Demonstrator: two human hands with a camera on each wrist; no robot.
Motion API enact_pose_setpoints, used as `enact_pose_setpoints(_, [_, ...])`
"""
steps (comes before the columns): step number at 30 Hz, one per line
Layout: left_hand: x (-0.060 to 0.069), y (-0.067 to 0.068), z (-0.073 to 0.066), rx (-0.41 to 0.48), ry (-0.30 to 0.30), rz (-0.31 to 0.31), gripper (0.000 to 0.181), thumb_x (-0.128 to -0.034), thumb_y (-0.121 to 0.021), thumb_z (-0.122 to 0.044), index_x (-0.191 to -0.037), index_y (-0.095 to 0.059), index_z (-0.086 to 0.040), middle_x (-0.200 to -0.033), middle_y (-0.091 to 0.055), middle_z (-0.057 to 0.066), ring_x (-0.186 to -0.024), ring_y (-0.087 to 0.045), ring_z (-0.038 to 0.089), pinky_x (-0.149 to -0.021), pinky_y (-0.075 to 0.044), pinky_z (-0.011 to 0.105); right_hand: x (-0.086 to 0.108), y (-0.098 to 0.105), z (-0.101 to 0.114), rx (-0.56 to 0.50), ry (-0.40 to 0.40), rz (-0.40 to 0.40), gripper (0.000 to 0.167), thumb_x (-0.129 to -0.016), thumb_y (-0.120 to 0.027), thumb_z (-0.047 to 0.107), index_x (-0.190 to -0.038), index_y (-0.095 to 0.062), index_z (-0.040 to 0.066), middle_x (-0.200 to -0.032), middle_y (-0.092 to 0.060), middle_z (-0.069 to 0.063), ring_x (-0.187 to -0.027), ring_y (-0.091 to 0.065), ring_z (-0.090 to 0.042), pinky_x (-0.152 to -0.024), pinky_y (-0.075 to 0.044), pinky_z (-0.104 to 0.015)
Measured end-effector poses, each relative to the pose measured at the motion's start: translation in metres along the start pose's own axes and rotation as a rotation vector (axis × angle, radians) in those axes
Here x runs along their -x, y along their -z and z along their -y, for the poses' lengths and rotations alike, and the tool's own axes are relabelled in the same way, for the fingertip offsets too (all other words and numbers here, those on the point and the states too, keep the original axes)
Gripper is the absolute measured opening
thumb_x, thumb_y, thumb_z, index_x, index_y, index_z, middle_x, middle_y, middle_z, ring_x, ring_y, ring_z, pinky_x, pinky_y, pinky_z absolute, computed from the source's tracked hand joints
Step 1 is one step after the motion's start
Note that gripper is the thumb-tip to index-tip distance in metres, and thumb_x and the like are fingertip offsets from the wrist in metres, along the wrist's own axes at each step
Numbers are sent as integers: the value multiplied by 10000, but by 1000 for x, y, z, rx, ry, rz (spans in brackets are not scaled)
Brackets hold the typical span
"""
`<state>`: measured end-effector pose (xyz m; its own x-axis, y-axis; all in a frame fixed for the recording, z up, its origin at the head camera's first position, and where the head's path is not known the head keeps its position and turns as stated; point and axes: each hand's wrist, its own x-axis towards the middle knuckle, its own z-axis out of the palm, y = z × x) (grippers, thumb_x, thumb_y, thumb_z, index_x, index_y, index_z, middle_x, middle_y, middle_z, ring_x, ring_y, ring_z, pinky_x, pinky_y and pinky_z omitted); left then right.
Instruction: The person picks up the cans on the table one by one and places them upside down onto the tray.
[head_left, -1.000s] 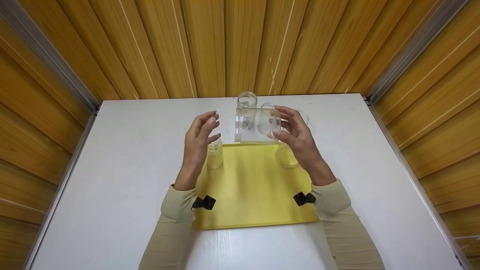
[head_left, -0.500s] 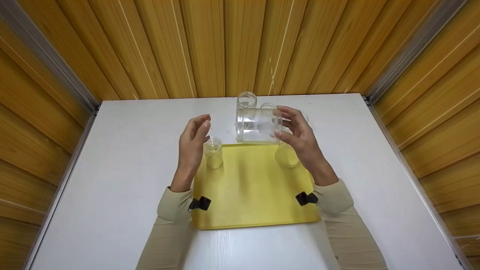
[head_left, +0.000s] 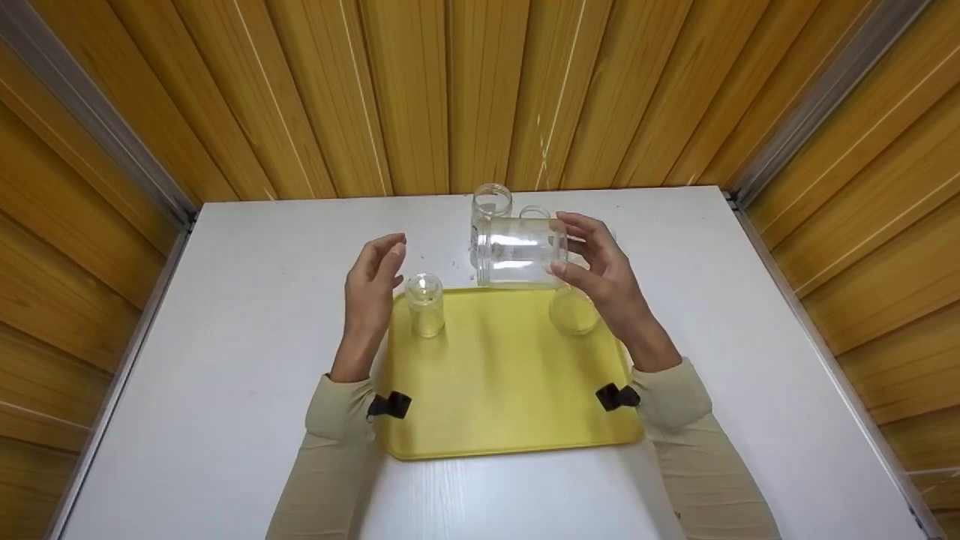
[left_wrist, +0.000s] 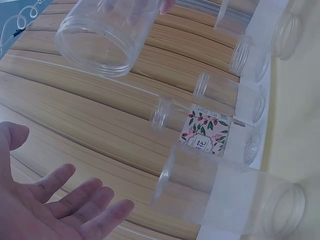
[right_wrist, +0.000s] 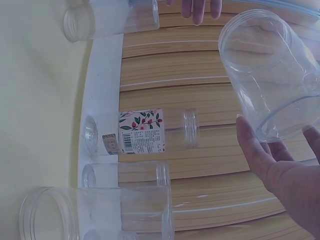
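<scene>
A large clear plastic jar (head_left: pixel 521 251) lies sideways in the air, its threaded mouth facing left. My right hand (head_left: pixel 606 281) grips it by the base end, thumb on the near side and fingers on the far side. To the left, my left hand (head_left: pixel 367 289) hovers apart from the jar with relaxed fingers and holds nothing. Closest to that hand, a clear jar (head_left: pixel 427 306) stands on the yellow tray (head_left: pixel 510 375). Another clear jar (head_left: pixel 574 309) stands on the tray's right side, partly hidden by my right hand.
Behind the tray, a jar with a floral label (left_wrist: pixel 205 129) stands on the white table (head_left: pixel 262 300). Further clear jars, one a small jar (head_left: pixel 535 213), stand beside it, partly hidden behind the held jar. A wood-patterned wall (head_left: pixel 420 97) rises at the table's back edge.
My left hand has moved left and slightly down, away from the jar's mouth, uncovering the jar at the tray's left. The held jar has shifted slightly right in my right hand.
</scene>
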<state>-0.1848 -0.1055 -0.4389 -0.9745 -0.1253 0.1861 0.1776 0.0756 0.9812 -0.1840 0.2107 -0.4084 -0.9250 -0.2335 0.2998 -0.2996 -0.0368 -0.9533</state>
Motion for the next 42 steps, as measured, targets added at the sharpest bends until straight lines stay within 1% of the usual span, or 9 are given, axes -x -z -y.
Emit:
enact_pose_setpoints(2, [-1, 2, 2, -5, 13, -8, 448, -1107, -536, -343, -1426, -606, -36, -1447, -609, 123, -1359, -556, 296, -1068, -492, 530, 0, 1, 0, 9, 4, 0, 640, -958, -695, 113, -1557, -470, 85, -1508, -464, -151, -1393, -470, -321, -1002, -535, -375])
enact_pose_setpoints(9, [-3, 7, 10, -61, 64, -23, 469, -1105, -528, -390, -1440, -602, -70, -1457, -603, 93, -1362, -556, 283, -1058, -503, 496, 1, 3, 1, 30, 10, 0, 644, -955, -701, 114, -1555, -472, 83, -1498, -474, -148, -1387, -478, -310, -996, -530, -377])
enact_pose_setpoints(14, [-7, 11, 16, -112, 76, -25, 481, -1101, -528, -407, -1443, -598, -75, -1418, -618, 99, -1328, -569, 268, -1047, -493, 480, 1, 4, 1, 39, 11, -3, 642, -957, -705, 114, -1556, -475, 90, -1495, -476, -145, -1383, -483, -308, -980, -541, -376])
enact_pose_setpoints(21, [-10, 15, 25, -225, 72, -27, 457, -1065, -591, -336, -1433, -612, -67, -1411, -607, 125, -1290, -558, 293, -1088, -427, 515, 2, 5, 2, 37, 30, -4, 640, -948, -708, 99, -1548, -484, 85, -1489, -485, -151, -1377, -486, -315, -962, -545, -379])
enact_pose_setpoints(26, [-14, 16, 30, -288, 90, -17, 471, -1051, -613, -292, -1447, -596, -37, -1431, -594, 165, -1337, -533, 347, -1109, -418, 542, 2, 6, 2, 43, 39, -5, 635, -949, -710, 91, -1544, -488, 76, -1482, -490, -154, -1373, -491, -317, -972, -542, -369])
enact_pose_setpoints(31, [-16, 18, 36, -357, 100, -5, 490, -1046, -626, -278, -1459, -581, -17, -1456, -582, 186, -1368, -515, 374, -1123, -407, 530, 3, 7, 2, 51, 43, -5, 630, -956, -708, 75, -1546, -486, 68, -1485, -486, -153, -1377, -489, -315, -1003, -529, -364])
enact_pose_setpoints(39, [-16, 21, 47, -525, 98, 36, 519, -1029, -648, -257, -1465, -573, 14, -1481, -569, 220, -1384, -513, 400, -1124, -413, 550, 4, 6, 5, 64, 47, 6, 638, -955, -707, 42, -1548, -473, 50, -1492, -476, -145, -1375, -485, -317, -993, -532, -349])
enact_pose_setpoints(42, [-16, 22, 49, -564, 99, 44, 532, -1021, -651, -259, -1464, -572, 26, -1476, -570, 230, -1378, -517, 410, -1119, -415, 557, 4, 6, 6, 76, 48, 6, 643, -952, -712, 40, -1548, -470, 43, -1495, -475, -143, -1372, -486, -319, -994, -535, -346])
